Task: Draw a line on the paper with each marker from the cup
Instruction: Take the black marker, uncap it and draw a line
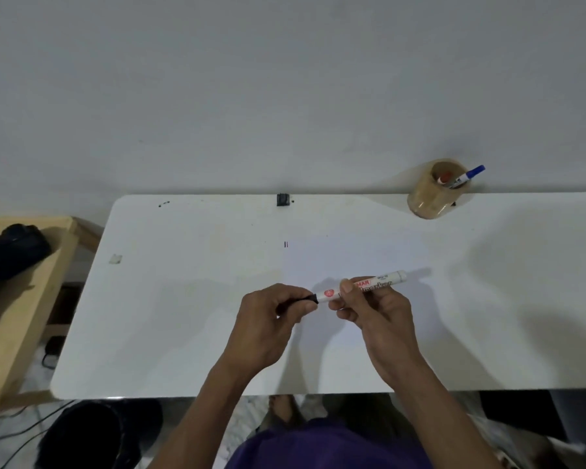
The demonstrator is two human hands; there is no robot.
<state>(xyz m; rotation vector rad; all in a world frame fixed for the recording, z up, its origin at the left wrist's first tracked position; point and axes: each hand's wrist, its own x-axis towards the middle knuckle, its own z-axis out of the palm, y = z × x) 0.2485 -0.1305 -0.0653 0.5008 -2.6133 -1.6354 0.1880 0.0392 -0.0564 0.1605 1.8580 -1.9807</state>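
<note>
A white marker (376,282) with red lettering lies level above the white paper (356,255) in the middle of the table. My right hand (366,309) grips its barrel. My left hand (274,309) pinches the black cap (307,299) at the marker's left end. Two short dark lines (286,244) stand at the paper's far left corner. A tan cup (435,192) at the back right holds a blue-capped marker (467,176) and a red-ended one (444,177).
The white table (170,299) meets a grey wall. A small black clip (282,200) sits at the back edge, a scrap of tape (115,258) at the left. A wooden side table (24,299) with a black bag (11,248) stands left.
</note>
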